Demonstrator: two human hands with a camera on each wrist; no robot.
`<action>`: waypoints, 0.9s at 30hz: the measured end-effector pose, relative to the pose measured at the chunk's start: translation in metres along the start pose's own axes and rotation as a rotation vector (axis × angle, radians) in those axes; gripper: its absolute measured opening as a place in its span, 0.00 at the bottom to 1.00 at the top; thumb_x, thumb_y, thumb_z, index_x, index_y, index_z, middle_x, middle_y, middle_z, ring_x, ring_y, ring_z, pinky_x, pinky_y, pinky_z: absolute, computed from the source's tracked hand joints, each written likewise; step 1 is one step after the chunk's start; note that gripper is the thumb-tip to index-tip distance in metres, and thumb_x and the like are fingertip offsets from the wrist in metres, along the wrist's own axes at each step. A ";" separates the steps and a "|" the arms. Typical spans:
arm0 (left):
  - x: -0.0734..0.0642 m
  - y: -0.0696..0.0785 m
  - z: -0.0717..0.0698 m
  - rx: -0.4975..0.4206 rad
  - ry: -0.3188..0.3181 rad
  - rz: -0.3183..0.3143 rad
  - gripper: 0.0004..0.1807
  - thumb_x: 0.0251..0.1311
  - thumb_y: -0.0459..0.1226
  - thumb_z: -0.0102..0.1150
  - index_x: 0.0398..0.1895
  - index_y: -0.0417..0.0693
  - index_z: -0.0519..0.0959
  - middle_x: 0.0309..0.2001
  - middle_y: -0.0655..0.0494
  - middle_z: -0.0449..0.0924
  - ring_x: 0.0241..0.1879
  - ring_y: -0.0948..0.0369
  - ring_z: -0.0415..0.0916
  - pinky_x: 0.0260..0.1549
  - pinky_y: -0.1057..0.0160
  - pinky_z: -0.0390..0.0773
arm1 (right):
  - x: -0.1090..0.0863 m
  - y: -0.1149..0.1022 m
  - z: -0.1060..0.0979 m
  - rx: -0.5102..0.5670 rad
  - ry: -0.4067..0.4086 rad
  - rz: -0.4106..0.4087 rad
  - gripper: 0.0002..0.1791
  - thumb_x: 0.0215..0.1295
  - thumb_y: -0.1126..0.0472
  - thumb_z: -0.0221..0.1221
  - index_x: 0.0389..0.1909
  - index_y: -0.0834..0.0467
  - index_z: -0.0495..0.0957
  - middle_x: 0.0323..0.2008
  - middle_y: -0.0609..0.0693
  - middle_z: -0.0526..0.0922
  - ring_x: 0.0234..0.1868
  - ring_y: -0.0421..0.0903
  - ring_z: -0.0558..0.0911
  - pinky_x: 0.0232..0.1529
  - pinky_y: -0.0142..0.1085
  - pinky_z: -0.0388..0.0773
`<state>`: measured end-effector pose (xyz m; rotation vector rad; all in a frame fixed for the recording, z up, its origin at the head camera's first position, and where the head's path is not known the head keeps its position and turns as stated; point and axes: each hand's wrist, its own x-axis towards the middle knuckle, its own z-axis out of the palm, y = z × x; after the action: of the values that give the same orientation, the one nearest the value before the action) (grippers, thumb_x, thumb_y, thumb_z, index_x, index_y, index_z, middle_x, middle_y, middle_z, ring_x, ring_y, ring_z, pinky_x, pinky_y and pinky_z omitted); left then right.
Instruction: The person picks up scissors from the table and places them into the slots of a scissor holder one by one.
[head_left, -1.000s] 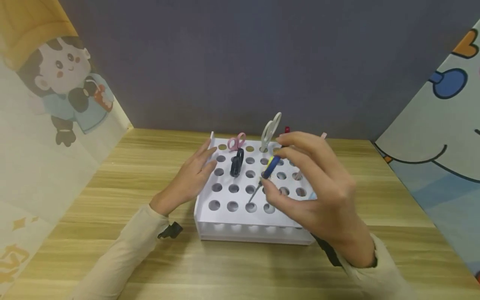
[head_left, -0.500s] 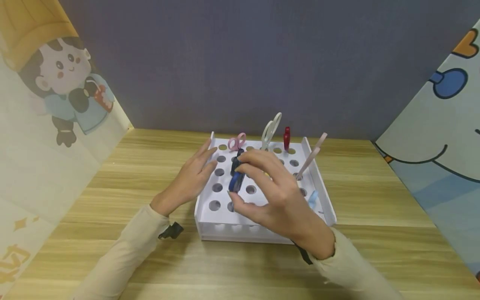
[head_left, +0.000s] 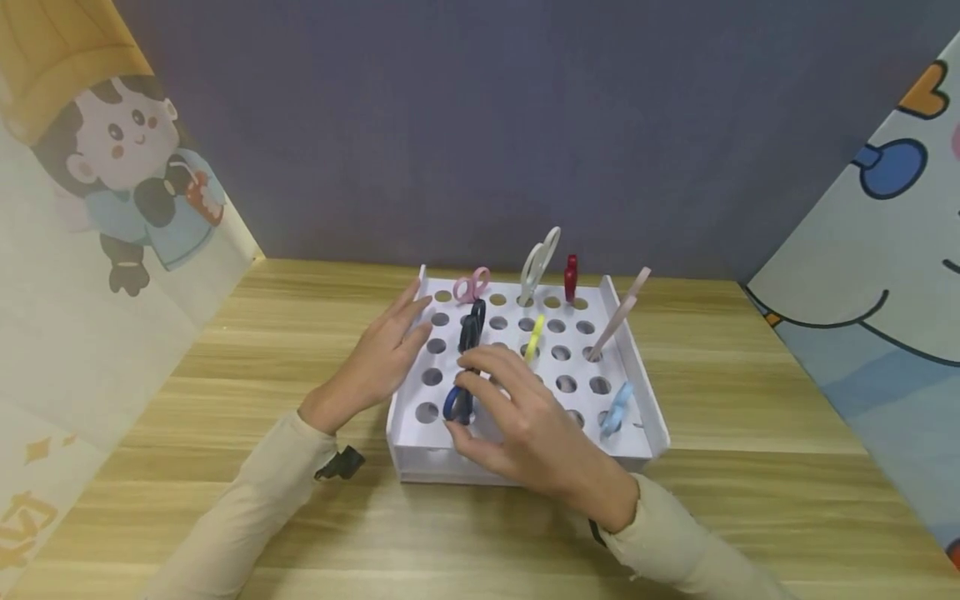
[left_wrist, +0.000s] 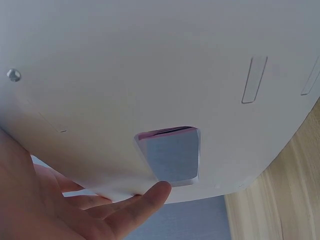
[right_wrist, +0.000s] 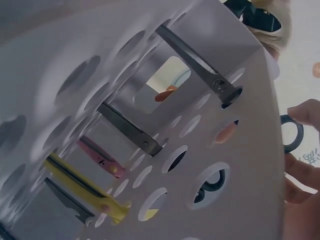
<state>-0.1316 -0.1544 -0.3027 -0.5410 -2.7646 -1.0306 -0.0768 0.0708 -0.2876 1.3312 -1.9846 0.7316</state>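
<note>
My right hand (head_left: 525, 429) pinches the handle of blue-and-black scissors (head_left: 452, 404) at the front-left part of a white rack (head_left: 651, 400) with rows of round holes. The blades point down into a front-row hole. From below, the right wrist view shows metal blades (right_wrist: 192, 57) passing through the rack, with a dark handle ring (right_wrist: 300, 132) between thumb and fingers outside. My left hand (head_left: 375, 358) lies against the rack's left side wall, fingers extended; in the left wrist view its fingertips touch that wall (left_wrist: 100, 65) beside a rectangular cutout. Black scissors (head_left: 471, 329) stand just behind the held pair.
Other scissors stand in the holes: pink (head_left: 471, 287), white (head_left: 534, 271), yellow (head_left: 535, 337), light blue (head_left: 617, 408). A red-handled item (head_left: 571, 279) and pale pink scissors (head_left: 618, 317) stand toward the right. The wooden table (head_left: 750, 375) meets a dark back wall (head_left: 480, 125).
My right hand has carried the blue-and-black scissors left, then lowered them toward the front of the rack, their blades going down into a hole. My left hand has stayed on the side wall.
</note>
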 end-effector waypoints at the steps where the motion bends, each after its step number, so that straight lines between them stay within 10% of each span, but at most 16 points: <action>1: -0.001 0.000 0.000 0.000 0.000 -0.002 0.28 0.77 0.42 0.39 0.73 0.35 0.62 0.79 0.45 0.42 0.76 0.43 0.48 0.73 0.41 0.50 | -0.001 0.000 0.001 0.002 0.000 0.007 0.20 0.51 0.62 0.70 0.44 0.67 0.80 0.53 0.59 0.78 0.58 0.55 0.77 0.65 0.40 0.73; 17: -0.004 -0.002 -0.002 -0.002 0.009 0.014 0.29 0.76 0.43 0.38 0.73 0.34 0.62 0.79 0.45 0.43 0.76 0.44 0.48 0.74 0.43 0.50 | 0.000 -0.008 -0.012 -0.093 -0.055 0.064 0.23 0.58 0.58 0.67 0.53 0.62 0.80 0.57 0.59 0.77 0.60 0.56 0.74 0.65 0.44 0.73; 27: -0.006 -0.007 0.003 -0.056 0.034 -0.003 0.27 0.76 0.41 0.41 0.73 0.37 0.63 0.79 0.47 0.45 0.77 0.46 0.47 0.75 0.44 0.48 | 0.008 -0.003 -0.054 -0.105 0.166 0.069 0.14 0.68 0.59 0.57 0.42 0.66 0.82 0.42 0.59 0.81 0.45 0.56 0.78 0.51 0.42 0.77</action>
<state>-0.1290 -0.1594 -0.3105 -0.5217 -2.7151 -1.1110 -0.0659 0.1049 -0.2460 1.1094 -1.9165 0.7349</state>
